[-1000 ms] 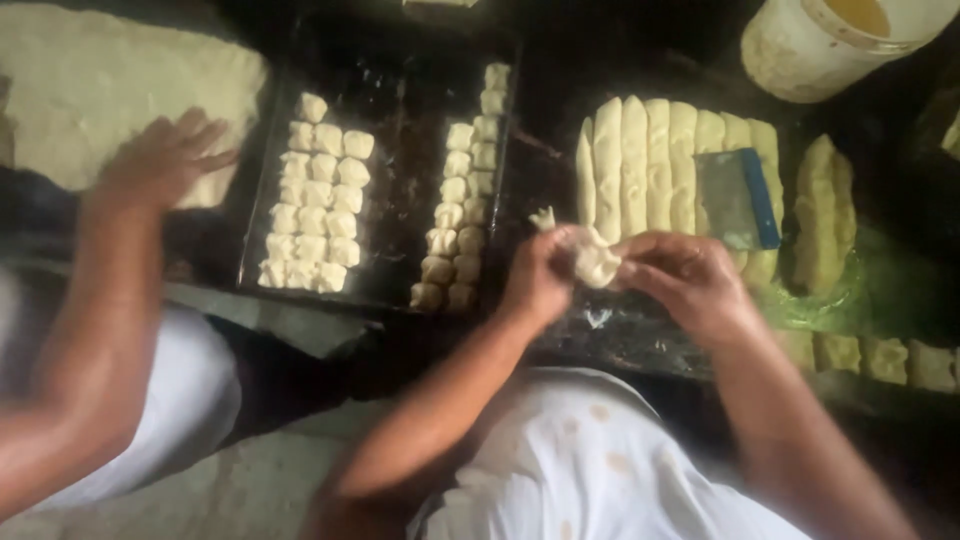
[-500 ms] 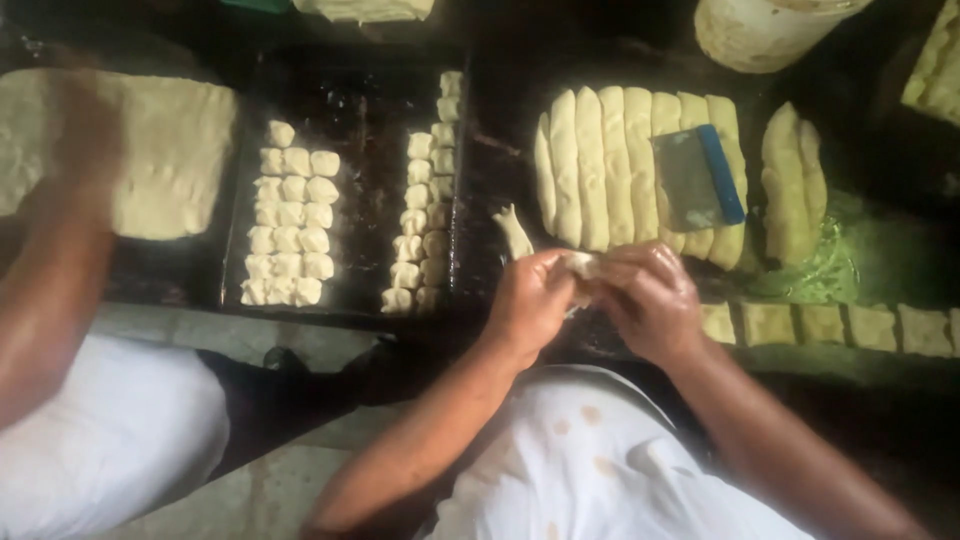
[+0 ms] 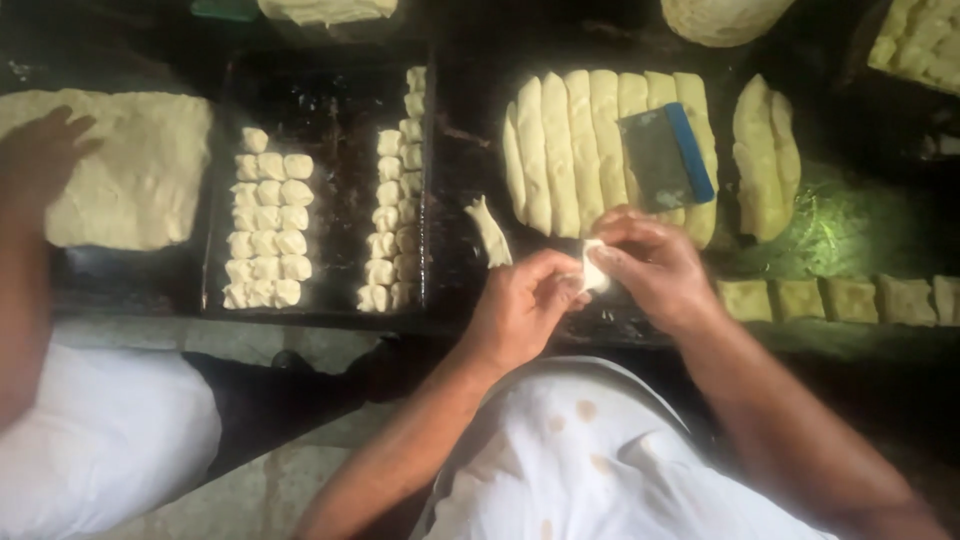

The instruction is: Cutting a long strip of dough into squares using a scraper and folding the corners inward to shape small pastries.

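Head view: the left hand (image 3: 520, 310) and the right hand (image 3: 655, 265) meet just above the person's lap, their fingertips pinched together on a small piece of dough (image 3: 593, 268) that shows pale between them. Both hands grasp it, at the near edge of the dark work surface (image 3: 460, 150).

Just beyond the hands lies a row of long dough strips (image 3: 585, 150), side by side, with a blue-handled scraper (image 3: 668, 158) resting on top of them. A loose scrap of dough (image 3: 490, 230) lies left of the strips. Farther left, a dark baking tray (image 3: 330, 190) holds two groups of small shaped dough pieces (image 3: 268, 232).

At the far left, another person's hand (image 3: 40, 150) rests flat and open on a flat sheet of dough (image 3: 130, 165). To the right, two more dough logs (image 3: 765, 155) sit apart from the strips, and a line of square dough pieces (image 3: 830, 298) runs along the near right edge.
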